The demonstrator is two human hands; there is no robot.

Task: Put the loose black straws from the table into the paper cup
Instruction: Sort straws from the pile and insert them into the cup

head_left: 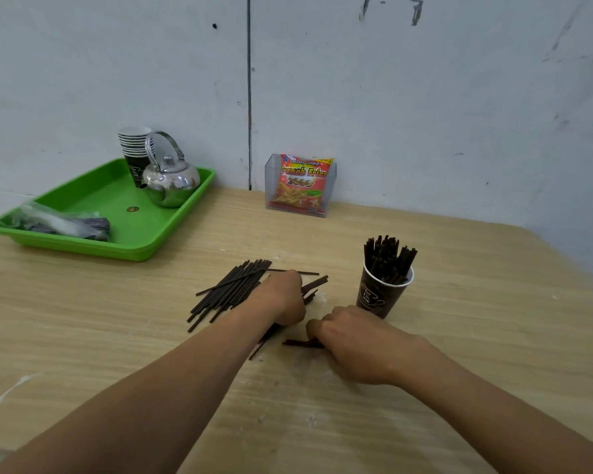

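Observation:
A pile of loose black straws (231, 290) lies on the wooden table (117, 336) at the centre. My left hand (283, 297) rests on the right part of the pile, fingers curled over a few straws whose ends stick out to the right. My right hand (353, 340) is down on the table just in front of the paper cup (379, 295), fingers curled and pinching a short bunch of straws (300, 343) lying flat. The dark cup stands upright at the right and holds several black straws (389, 260) standing in it.
A green tray (124, 234) at the back left carries a metal kettle (172, 181), a stack of paper cups (136, 148) and a plastic bag of dark items (65, 224). A clear holder with a snack packet (302, 184) stands against the wall.

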